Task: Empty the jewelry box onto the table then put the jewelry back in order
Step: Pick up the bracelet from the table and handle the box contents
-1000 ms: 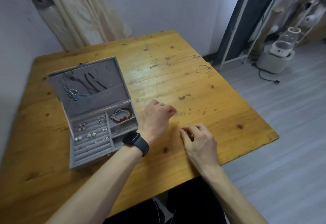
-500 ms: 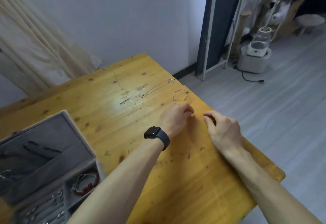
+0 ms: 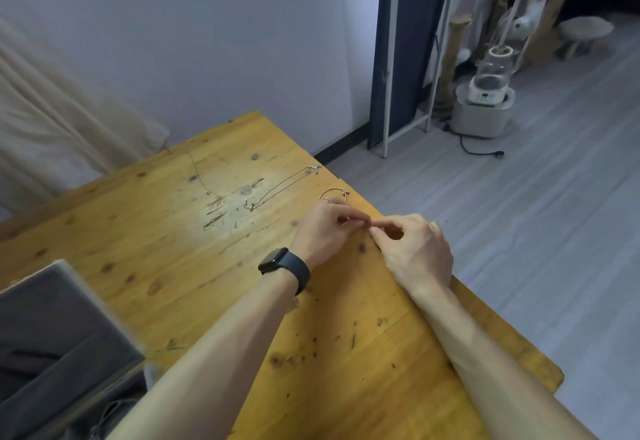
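Left hand (image 3: 325,231) and right hand (image 3: 412,249) meet fingertip to fingertip, each grip pinched, on what I cannot tell. The thin silver bangle (image 3: 333,193) lies on the yellow wooden table (image 3: 166,238) just beyond the nearer left hand.

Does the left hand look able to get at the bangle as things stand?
Likely yes: the bangle lies on the table just beyond the left hand, nothing between them. Its fingertips meet those of the right hand, so it may need freeing first.

Dim, soft indoor light, mild blur.
A pale glare patch sits on the desk (image 3: 221,218); the jewelry box (image 3: 52,335) is smeared, frame edges bow.
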A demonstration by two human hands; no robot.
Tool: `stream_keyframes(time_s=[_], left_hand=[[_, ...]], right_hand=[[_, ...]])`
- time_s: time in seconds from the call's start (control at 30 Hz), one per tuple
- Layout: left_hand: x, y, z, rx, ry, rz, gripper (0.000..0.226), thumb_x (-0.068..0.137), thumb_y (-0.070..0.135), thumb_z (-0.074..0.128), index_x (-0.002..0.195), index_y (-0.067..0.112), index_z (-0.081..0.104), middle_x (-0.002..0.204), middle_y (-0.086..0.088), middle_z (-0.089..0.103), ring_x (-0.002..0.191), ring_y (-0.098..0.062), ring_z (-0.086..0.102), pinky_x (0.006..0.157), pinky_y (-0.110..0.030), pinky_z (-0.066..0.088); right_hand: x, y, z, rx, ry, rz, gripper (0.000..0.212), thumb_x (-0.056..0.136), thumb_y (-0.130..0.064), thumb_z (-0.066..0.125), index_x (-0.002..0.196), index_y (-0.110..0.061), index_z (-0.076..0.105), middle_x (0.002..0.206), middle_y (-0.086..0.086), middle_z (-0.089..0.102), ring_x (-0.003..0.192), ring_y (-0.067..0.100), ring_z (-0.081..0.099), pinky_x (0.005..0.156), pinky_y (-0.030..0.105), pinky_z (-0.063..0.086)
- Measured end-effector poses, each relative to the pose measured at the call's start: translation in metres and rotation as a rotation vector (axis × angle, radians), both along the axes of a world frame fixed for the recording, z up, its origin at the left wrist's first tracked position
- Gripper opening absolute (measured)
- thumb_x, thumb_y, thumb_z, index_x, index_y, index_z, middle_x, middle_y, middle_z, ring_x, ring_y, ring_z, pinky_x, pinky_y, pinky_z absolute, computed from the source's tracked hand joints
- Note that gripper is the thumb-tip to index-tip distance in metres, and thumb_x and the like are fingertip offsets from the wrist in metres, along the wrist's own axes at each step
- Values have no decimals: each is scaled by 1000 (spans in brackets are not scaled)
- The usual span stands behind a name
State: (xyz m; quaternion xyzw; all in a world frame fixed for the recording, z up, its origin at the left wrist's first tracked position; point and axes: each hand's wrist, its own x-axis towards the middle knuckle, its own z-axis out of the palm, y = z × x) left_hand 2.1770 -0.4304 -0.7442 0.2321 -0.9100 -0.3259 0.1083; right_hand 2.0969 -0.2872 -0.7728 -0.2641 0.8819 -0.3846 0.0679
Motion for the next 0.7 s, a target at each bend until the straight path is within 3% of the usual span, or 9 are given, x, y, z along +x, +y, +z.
stream_keyframes(time_s=[0.27, 0.5, 0.7], left_hand=[[5, -3, 1, 40, 8, 24, 18, 93, 17, 69, 107, 21, 79, 105, 5, 69, 95, -11, 61, 89, -28, 50], [6, -6, 5, 51, -2, 46, 20, 89, 17, 74, 108, 18, 78, 103, 6, 68, 90, -8, 62, 86, -19, 49], [2, -5, 3, -9, 2, 55, 11, 88, 22, 75, 97, 21, 81, 100, 6, 67, 88, -7, 60, 85, -26, 50]], right_hand=[[7, 2, -5, -101, 61, -32, 18, 84, -47, 71, 96, -34, 76, 96, -11, 63, 98, 17, 58, 84, 36, 50], [9, 2, -5, -71, 96, -31, 18, 84, -42, 70, 96, -30, 76, 98, -8, 61, 98, 20, 58, 86, 38, 50], [8, -4, 2, 22, 81, -28, 21, 92, -50, 59, 99, -35, 73, 108, -10, 65, 102, 20, 53, 82, 34, 43]])
